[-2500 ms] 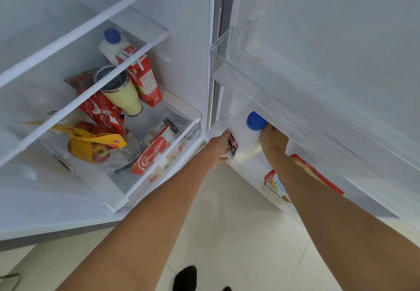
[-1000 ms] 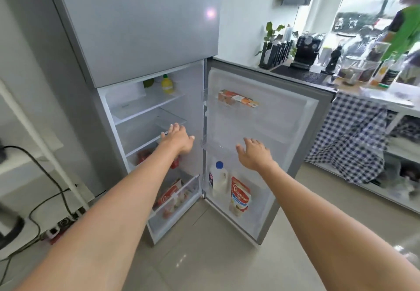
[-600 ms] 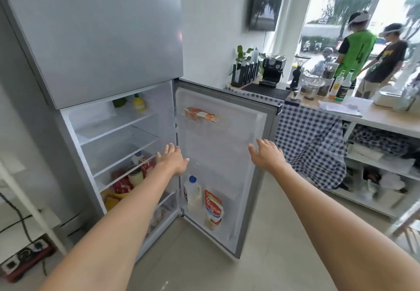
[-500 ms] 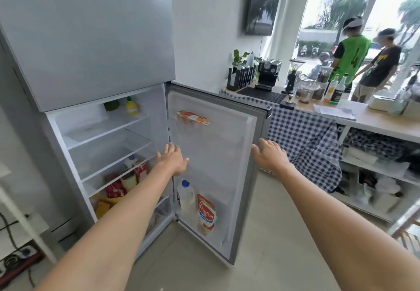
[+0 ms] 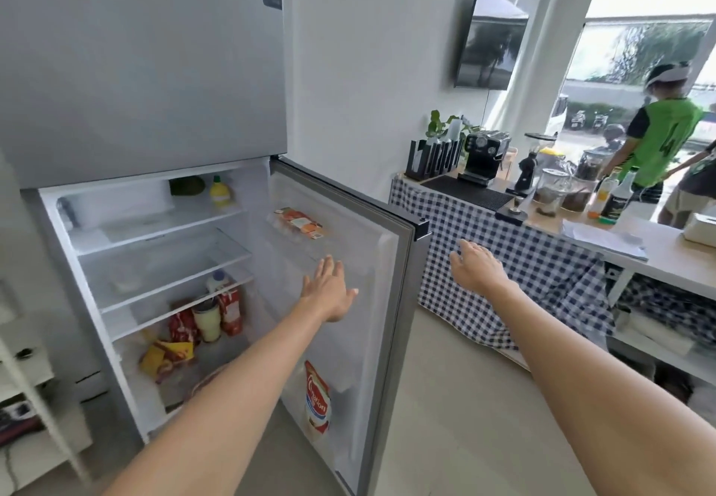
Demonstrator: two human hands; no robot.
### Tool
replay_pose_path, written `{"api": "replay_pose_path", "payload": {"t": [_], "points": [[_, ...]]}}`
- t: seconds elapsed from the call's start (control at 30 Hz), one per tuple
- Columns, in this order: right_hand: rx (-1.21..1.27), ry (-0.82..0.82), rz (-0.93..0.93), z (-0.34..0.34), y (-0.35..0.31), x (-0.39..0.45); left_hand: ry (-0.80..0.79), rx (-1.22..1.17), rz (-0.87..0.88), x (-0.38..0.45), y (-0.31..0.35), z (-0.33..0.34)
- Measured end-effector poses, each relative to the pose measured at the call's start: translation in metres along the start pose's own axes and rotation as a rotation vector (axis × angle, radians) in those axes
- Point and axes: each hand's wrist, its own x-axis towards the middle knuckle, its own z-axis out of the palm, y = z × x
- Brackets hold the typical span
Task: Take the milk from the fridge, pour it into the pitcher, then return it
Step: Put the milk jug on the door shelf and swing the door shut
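1. Setting: kitchen with a pale tiled floor. Silver fridge [image 5: 147,69] with its lower door [image 5: 348,282] swung wide. Right of the door stands a counter draped in blue-checked cloth [image 5: 503,263], carrying an espresso machine [image 5: 484,158].
2. Left hand [image 5: 329,294]: fingers straight and slightly apart, holding nothing, raised in front of the door's inner liner. Contact with the liner cannot be told.
3. Right hand [image 5: 474,267]: fingers relaxed and spread, holding nothing, just right of the door's outer edge, not clearly touching it.
4. Task item: no milk bottle visible on the door. The left forearm covers the low bin beside the Carnation pouch [image 5: 317,398]. A blue-capped bottle [image 5: 219,280] sits on an inner shelf, left of the door.
5. Judgement: step in hand is closing the fridge. Best done with the right palm on the door's outer face, the left arm drawn clear of the opening first, and one steady push until the seal meets.
6. Versus 2.5 s ago: both hands then held a blue-capped bottle in the low door bin. Now both are off it and raised, and the view has pulled back and turned right.
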Motion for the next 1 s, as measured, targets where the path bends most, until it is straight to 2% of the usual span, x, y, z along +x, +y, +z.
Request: {"api": "replay_pose_path", "payload": {"t": [0.3, 0.57, 0.73, 1.0], "points": [[0.072, -0.162, -0.111, 0.049, 0.005, 0.027, 0.142, -0.04, 0.081, 0.044, 0.042, -0.043], [0.18, -0.219, -0.121, 0.08, -0.001, 0.034, 0.129, -0.072, 0.176, 0.063, 0.079, -0.055], [0.205, -0.199, -0.169, 0.089, -0.003, 0.021, 0.116, -0.118, 0.216, 0.057, 0.074, -0.048], [0.16, -0.176, -0.403, 0.078, -0.032, -0.009, 0.197, -0.199, 0.175, 0.03, 0.037, -0.06]]}}
